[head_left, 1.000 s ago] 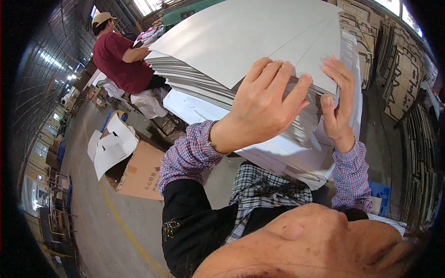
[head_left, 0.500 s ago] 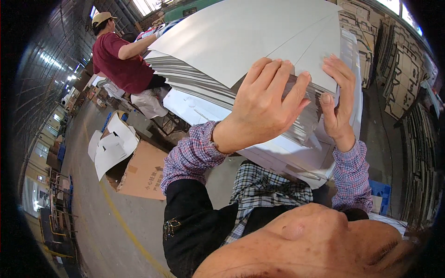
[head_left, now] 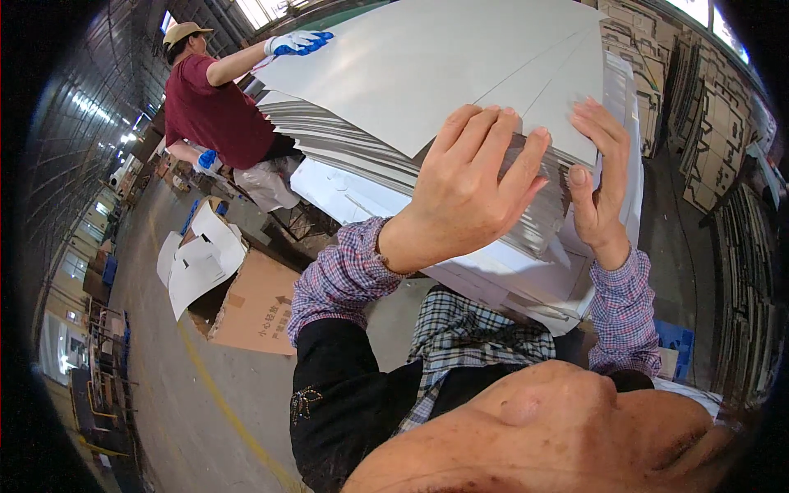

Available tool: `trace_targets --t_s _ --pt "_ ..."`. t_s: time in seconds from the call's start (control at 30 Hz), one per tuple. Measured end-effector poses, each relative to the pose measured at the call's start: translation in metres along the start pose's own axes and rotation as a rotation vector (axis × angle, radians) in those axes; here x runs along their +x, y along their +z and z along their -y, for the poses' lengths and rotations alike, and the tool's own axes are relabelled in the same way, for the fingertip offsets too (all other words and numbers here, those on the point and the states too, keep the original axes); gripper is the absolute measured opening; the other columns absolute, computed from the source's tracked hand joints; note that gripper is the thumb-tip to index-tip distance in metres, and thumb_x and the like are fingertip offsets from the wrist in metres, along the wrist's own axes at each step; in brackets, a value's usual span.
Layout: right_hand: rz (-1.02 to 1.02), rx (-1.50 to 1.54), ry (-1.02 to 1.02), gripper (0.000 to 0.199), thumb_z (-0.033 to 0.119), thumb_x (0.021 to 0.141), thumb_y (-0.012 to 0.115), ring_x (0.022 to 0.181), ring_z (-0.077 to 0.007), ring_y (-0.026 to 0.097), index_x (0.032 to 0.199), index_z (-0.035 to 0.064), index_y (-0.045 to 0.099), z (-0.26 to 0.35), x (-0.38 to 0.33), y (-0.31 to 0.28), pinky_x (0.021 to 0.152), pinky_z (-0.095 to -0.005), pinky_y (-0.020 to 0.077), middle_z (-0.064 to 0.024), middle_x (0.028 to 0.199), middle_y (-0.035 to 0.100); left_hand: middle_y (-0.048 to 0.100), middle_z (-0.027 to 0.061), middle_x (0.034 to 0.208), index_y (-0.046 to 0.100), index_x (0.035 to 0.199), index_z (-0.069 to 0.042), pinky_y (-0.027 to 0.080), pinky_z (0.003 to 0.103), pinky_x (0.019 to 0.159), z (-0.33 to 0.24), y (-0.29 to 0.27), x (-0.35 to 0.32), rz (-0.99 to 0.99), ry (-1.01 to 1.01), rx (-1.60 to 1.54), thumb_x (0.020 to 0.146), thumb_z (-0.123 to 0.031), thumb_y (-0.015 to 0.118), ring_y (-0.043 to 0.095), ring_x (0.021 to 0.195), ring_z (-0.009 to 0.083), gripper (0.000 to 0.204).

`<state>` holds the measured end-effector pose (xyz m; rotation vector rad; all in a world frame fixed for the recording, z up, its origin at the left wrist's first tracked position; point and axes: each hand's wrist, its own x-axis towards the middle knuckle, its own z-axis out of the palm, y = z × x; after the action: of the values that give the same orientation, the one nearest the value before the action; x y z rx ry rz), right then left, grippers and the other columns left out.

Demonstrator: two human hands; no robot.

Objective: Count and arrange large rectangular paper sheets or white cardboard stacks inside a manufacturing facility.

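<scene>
Two bare hands, left hand (head_left: 464, 193) and right hand (head_left: 598, 185), clamped on one stack of grey card sheets (head_left: 427, 82); one gloved co-worker (head_left: 215, 103) steadied far corner

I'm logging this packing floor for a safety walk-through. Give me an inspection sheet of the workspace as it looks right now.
Surface: white stack base under the sheets; concrete floor with a yellow line.
Job's things: tall pile of grey sheets, edges fanned.
Clutter: brown carton and loose white board pieces on the floor.
Grippers: left hand spread over the pile's edge; right hand gripping its corner.
Cables: nothing seen.
Surroundings: co-worker's gloved hand on the far side of the pile; flattened cardboard stacks along the right.
</scene>
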<state>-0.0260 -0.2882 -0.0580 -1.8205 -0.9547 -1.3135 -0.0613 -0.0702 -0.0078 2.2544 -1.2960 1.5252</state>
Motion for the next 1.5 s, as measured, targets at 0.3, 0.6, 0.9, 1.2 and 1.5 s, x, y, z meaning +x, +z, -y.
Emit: trace_targets --t_s 0.3,0.6,0.9,1.2,1.5 --pt "0.014 0.006 0.005 0.042 0.030 0.101 0.057 0.137 -0.0390 0.047 0.132 0.0026 0.060 0.000 0.001 0.002 0.116 -0.0505 0.0341 -0.0191 0.139 0.056 0.064 0.0154 0.115 0.067 0.127 -0.005 0.052 0.046 0.091 0.008 -0.003 -0.001 0.008 0.042 -0.011 0.080 -0.016 0.080 0.064 0.102 0.0339 0.050" --pt "0.012 -0.020 -0.010 0.044 0.033 0.105 0.050 0.137 -0.0383 0.048 0.133 -0.0006 0.058 0.003 0.001 0.002 0.117 -0.0492 0.0335 -0.0203 0.139 0.057 0.069 0.0089 0.111 0.071 0.119 -0.007 0.053 0.039 0.090 0.048 -0.007 -0.005 0.010 -0.054 -0.123 0.080 -0.007 0.076 0.067 0.101 0.0274 0.039" --pt "0.005 -0.026 0.004 0.051 0.040 0.108 0.045 0.137 -0.0379 0.048 0.135 -0.0011 0.057 0.002 -0.001 0.004 0.117 -0.0493 0.0331 -0.0199 0.140 0.056 0.072 0.0109 0.105 0.074 0.111 -0.005 0.058 0.039 0.086 0.049 -0.015 -0.016 -0.105 0.040 -0.143 0.080 -0.006 0.069 0.071 0.096 0.0288 0.031" --pt "0.015 -0.035 -0.032 0.049 0.037 0.109 0.042 0.138 -0.0377 0.048 0.136 -0.0020 0.056 0.002 0.001 0.003 0.118 -0.0500 0.0324 -0.0204 0.141 0.056 0.072 0.0077 0.105 0.070 0.107 -0.005 0.058 0.036 0.080 0.070 0.005 -0.013 -0.053 -0.003 -0.098 0.084 -0.007 0.071 0.070 0.092 0.0263 0.024" --pt "0.042 -0.108 0.004 0.050 0.038 0.109 0.042 0.138 -0.0367 0.048 0.135 -0.0017 0.057 0.000 -0.003 0.002 0.118 -0.0492 0.0321 -0.0203 0.141 0.056 0.068 0.0126 0.115 0.070 0.112 -0.003 0.053 0.041 0.093 0.072 -0.006 -0.015 0.097 -0.023 -0.202 0.085 -0.022 0.079 0.066 0.105 0.0319 0.033"
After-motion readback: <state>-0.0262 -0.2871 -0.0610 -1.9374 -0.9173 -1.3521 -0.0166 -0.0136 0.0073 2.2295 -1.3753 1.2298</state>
